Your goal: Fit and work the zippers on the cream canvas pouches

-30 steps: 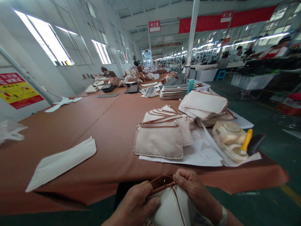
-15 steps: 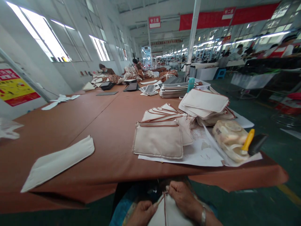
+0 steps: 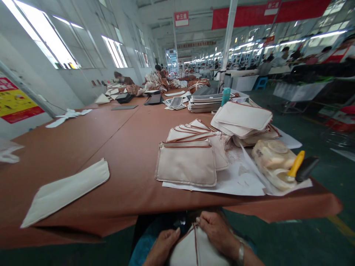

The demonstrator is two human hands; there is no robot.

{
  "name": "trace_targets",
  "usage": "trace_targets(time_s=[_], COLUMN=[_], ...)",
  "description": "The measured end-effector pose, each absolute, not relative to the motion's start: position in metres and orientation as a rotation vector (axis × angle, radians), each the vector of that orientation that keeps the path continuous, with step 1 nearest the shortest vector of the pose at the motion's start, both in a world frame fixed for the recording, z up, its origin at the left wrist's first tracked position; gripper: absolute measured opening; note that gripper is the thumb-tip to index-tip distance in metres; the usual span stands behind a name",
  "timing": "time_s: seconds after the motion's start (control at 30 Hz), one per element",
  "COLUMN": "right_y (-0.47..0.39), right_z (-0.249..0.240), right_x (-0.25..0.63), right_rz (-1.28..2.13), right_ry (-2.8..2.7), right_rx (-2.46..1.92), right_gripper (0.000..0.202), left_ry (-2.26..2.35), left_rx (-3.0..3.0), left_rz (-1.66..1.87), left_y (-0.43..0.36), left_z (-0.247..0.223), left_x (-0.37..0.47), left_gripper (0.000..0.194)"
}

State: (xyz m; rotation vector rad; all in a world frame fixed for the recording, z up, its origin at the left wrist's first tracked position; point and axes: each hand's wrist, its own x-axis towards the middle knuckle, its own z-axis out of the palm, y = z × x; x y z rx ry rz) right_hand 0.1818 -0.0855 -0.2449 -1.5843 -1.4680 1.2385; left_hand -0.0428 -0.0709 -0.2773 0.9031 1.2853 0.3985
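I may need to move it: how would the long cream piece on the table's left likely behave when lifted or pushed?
The long cream piece is probably light, since it looks thin. It may sag if lifted by one end, being long and slim. It seems unlikely to roll, lying flat on the brown tabletop.

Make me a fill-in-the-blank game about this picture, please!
1. The right hand pinches a cream piece with a strip down it colored ____.
2. Alone on the ____ side of the table lies a long pale piece.
3. The bright handle at the right is ____.
4. The small stool in the background is ____.

Missing words: brown; left; yellow; blue.
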Motion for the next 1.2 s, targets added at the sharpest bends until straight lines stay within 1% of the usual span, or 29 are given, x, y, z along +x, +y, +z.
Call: trace_targets(time_s=[0.2, 0.67, 1.0, 1.2], right_y=[-0.084, -0.077, -0.077, -0.077], right_z=[-0.243, -0.238, -0.232, -0.229], right_x=[0.184, 0.185, 0.185, 0.185], right_rz=[1.268, 1.285, 1.273, 1.273], right_ry=[-1.449, -1.450, -1.457, -1.447], right_rx=[-1.576, -1.609, -1.626, -1.635], right_gripper=[0.038, 0.038, 0.038, 0.038], left_ry=[1.236, 1.121, 1.112, 1.149], left_rx=[0.824, 0.661, 0.627, 0.608], left_rz=[0.482, 0.454, 0.451, 0.462], left_y=[-0.071, -0.062, -0.060, -0.059], left_z=[-0.279, -0.275, -0.258, -0.256], left_x=[-0.041, -0.040, -0.035, -0.036], left_gripper=[0.062, 0.058, 0.046, 0.039])
